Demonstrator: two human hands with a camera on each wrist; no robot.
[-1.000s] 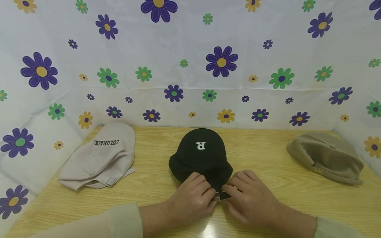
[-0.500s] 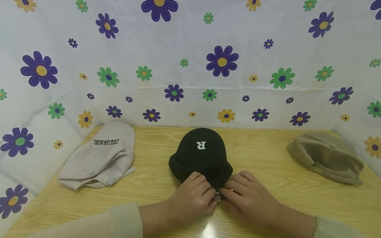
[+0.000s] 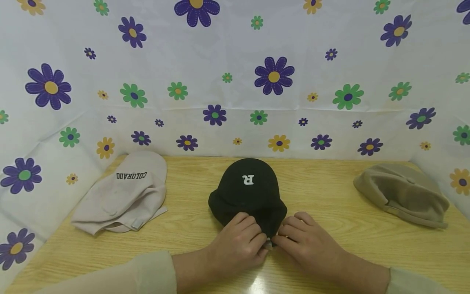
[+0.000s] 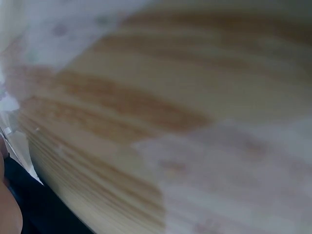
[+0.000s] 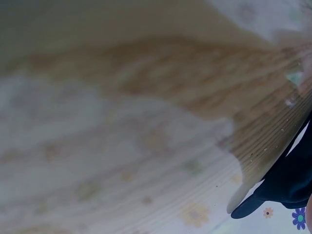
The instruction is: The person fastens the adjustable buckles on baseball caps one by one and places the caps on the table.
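A black cap [image 3: 249, 179] with a white letter R rests in the middle of the table, its strap side toward me. My left hand [image 3: 236, 241] grips the cap's back edge beside a small metal strap buckle [image 3: 269, 244]. Just right of the buckle, my right hand [image 3: 310, 247] pinches the strap end between thumb and fingers, which mostly hide it. The two hands nearly meet. In the left wrist view, part of the black cap [image 4: 44, 204] shows at the lower left. The right wrist view has the cap [image 5: 287, 180] at its right edge.
A pale pink cap [image 3: 121, 196] lettered COLORADO lies at the left, its strap loose. At the right sits a khaki cap [image 3: 404, 194]. Behind the wooden table [image 3: 315, 179] hangs a white flower-print cloth [image 3: 235, 41]. Both wrist views show mostly blurred, shiny tabletop.
My right hand has shifted slightly left toward the buckle. The black strap end seen between the hands one second ago is now mostly covered. My left hand and the caps stay in place.
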